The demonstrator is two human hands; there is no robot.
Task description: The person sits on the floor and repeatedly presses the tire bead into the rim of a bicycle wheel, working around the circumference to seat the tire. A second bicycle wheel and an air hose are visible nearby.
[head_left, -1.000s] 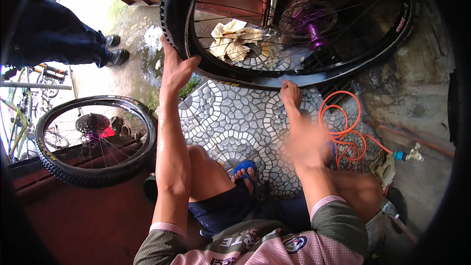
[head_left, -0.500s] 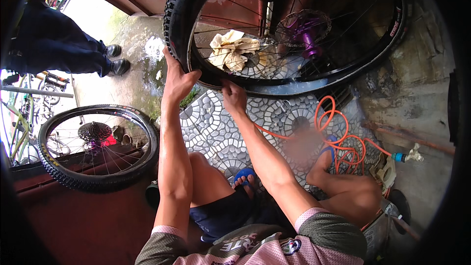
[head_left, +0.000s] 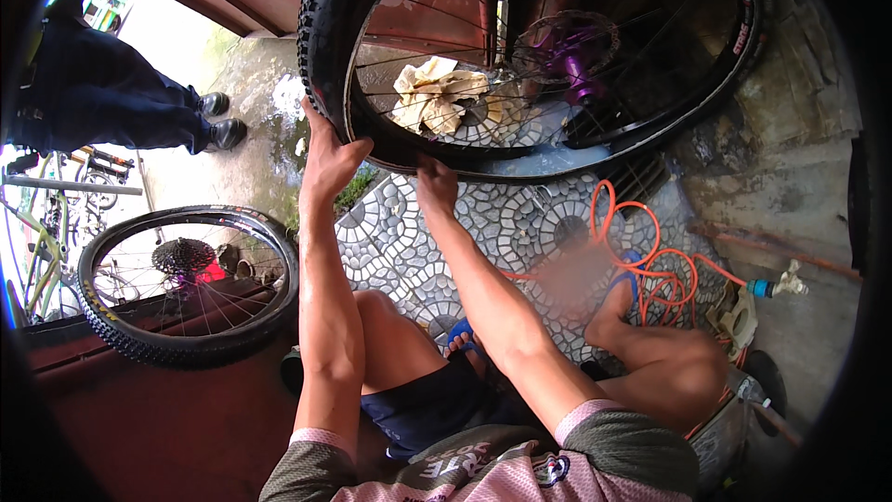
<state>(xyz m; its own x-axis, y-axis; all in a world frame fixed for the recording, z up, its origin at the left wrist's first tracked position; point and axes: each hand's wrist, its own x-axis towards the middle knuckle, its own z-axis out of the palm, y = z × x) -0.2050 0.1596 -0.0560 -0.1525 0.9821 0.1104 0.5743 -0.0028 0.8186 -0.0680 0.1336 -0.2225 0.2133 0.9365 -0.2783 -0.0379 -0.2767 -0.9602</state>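
Observation:
A bicycle wheel with a purple hub (head_left: 574, 74) and a disc rotor stands before me, tilted, its black knobby tire (head_left: 321, 28) partly off the rim. My left hand (head_left: 330, 153) is wrapped round the tire's lower left side, thumb pressing on the inner edge. Close beside it, my right hand (head_left: 435, 188) is closed on the tire's near lower edge, its fingertips hidden under the rubber. A milky bluish patch (head_left: 544, 164) shows along the bottom of the wheel. The wheel's upper part runs out of view.
A second wheel with a cassette (head_left: 182, 258) leans at the left. An orange coiled hose (head_left: 609, 223) lies on the pebble-tiled floor (head_left: 400, 232), running to a tap at the right. Crumpled cloth (head_left: 437, 98) shows behind the spokes. A person in dark trousers (head_left: 121, 84) stands far left, near parked bicycles.
The wheel and both my hands have shifted slightly left in the picture. My grip on the tire looks the same.

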